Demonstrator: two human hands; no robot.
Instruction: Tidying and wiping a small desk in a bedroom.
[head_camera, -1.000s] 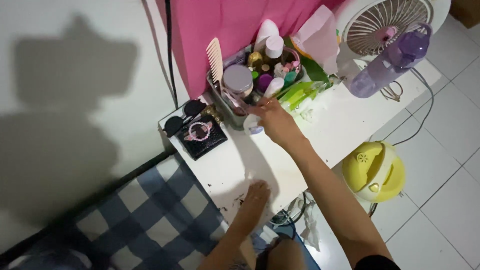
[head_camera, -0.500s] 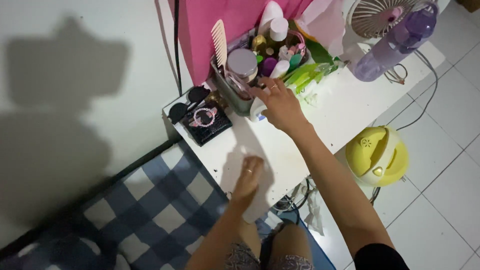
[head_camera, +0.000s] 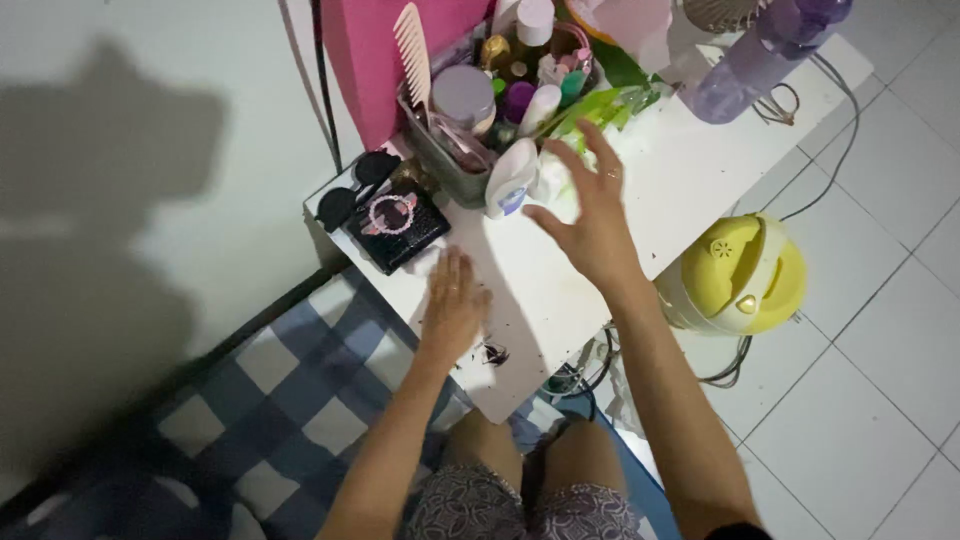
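A white tube with a blue label (head_camera: 511, 178) leans against the grey organiser bin (head_camera: 440, 165), just left of the right hand (head_camera: 592, 222). Above that hand, green flat packets (head_camera: 600, 102) lie on the white surface (head_camera: 690, 190). Bottles and a round-lidded jar (head_camera: 463, 95) fill the bin.

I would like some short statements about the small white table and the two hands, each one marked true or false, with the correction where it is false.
1. The left hand lies flat on the white table. True.
2. The right hand grips the purple bottle. False: it is open with fingers spread, near the white tube; the bottle stands apart at the far end.
3. A comb stands upright in the organizer. True.
4. The yellow appliance sits on the table. False: it is on the tiled floor beside the table.
5. The sunglasses lie at the table corner beside a black case. True.
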